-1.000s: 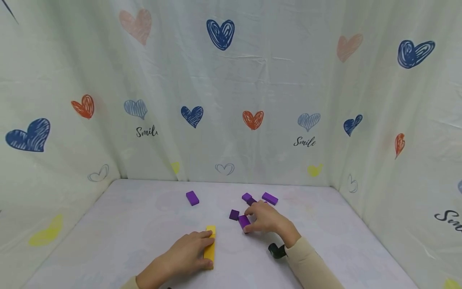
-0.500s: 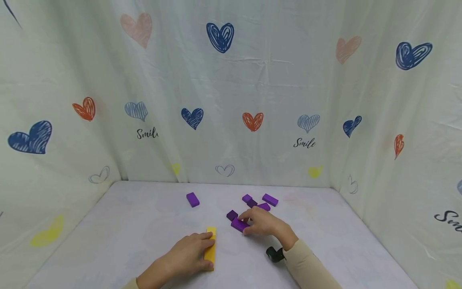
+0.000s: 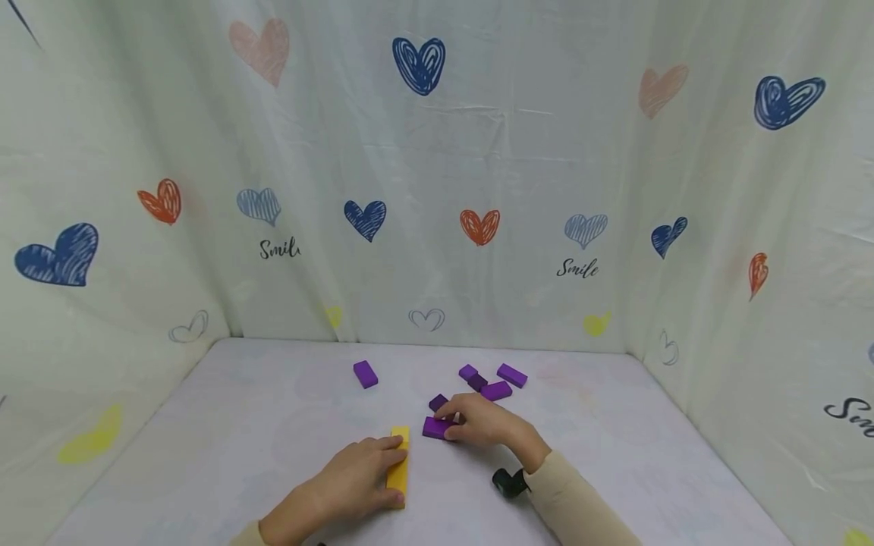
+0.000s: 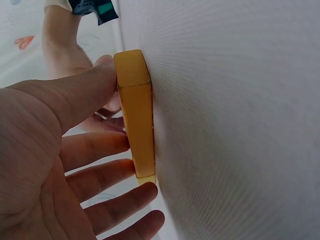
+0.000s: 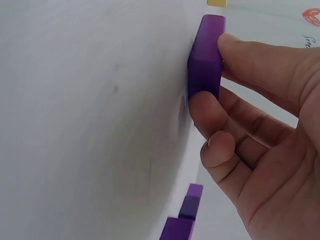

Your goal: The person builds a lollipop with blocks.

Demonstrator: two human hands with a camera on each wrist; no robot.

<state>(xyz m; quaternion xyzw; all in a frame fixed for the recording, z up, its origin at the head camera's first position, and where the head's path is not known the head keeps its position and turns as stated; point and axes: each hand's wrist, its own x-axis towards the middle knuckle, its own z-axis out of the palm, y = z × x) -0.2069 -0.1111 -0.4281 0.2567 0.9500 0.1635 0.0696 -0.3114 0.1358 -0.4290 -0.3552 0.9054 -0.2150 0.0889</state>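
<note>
Left hand (image 3: 355,478) is lying with fingers spread along one yellow bar (image 3: 397,478), thumb touching its near end; the bar's showing a seam toward the far end, so I can't tell if it's one piece or more; right hand (image 3: 483,421) is pinching one purple block (image 3: 435,428) between thumb and fingers, just right of the bar's far end; can't tell if it's touching the white table (image 3: 259,425); by my count six more purple pieces are sitting around: one dark piece (image 3: 438,403) just beyond the right hand, one lone block (image 3: 365,374) far left, and four bunched far right, namely two long blocks (image 3: 511,375) plus what's looking like one small piece (image 3: 467,371) and one dark cube (image 3: 478,383), touching
</note>
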